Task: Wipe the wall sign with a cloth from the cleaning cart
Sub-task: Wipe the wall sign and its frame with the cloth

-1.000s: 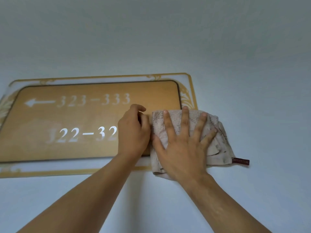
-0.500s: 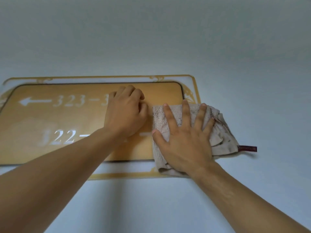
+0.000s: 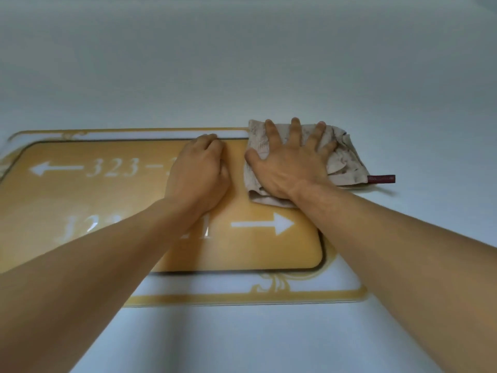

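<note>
— Sign [image 3: 113, 200] first: where does it sit, and how much of it reads?

— Flat on the pale wall [image 3: 242, 63], a gold panel inside a clear border with gold scrollwork. The top row shows a left arrow and "323 –", then the left hand [image 3: 199, 173] covers the rest. The bottom row is mostly hidden under the left forearm; only blurred digits and a white right arrow [image 3: 265, 224] show. The sign's left end is cut off by the frame edge.

— And the cloth [image 3: 341, 157]?

— Beige, crumpled, pressed over the sign's upper right corner and spilling onto the wall beside it. A dark red tag [image 3: 382, 179] sticks out at its right; its lettering is too small to read.

— The grip of each hand?

— The right hand [image 3: 290, 165] lies flat on the cloth, fingers spread apart, pinning it rather than clutching it. The left hand rests on the panel just beside the cloth, fingers curled under; what they close on, if anything, I cannot tell.
</note>
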The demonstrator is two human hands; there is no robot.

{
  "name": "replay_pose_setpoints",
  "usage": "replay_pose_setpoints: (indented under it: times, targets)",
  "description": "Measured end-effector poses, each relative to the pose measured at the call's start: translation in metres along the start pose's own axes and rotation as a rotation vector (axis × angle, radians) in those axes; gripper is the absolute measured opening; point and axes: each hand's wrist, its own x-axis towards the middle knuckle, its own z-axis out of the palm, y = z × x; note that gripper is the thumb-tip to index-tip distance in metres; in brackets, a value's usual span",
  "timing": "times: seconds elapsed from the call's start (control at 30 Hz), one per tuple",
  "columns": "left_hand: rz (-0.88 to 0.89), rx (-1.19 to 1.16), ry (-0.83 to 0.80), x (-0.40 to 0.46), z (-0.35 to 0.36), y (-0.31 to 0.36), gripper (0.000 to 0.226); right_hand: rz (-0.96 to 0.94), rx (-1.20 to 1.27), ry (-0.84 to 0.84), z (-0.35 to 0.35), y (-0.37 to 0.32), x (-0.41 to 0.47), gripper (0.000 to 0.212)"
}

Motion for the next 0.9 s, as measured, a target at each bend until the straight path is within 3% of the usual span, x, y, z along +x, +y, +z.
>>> replay_pose_setpoints:
  times: [0.4,0.63,0.9]
  targets:
    - [-0.017,-0.058,0.094,0.003,0.003,-0.007,0.041,0.026,-0.032,-0.044,-0.008,-0.011,0.034,0.086]
    - [-0.351,-0.024,0.149,0.005,-0.001,-0.015,0.043,0.011,-0.04,-0.065,-0.008,-0.01,0.037,0.085]
    - [-0.356,0.007,0.094,-0.001,0.001,-0.013,0.04,-0.108,-0.006,-0.101,-0.004,-0.008,0.022,0.081]
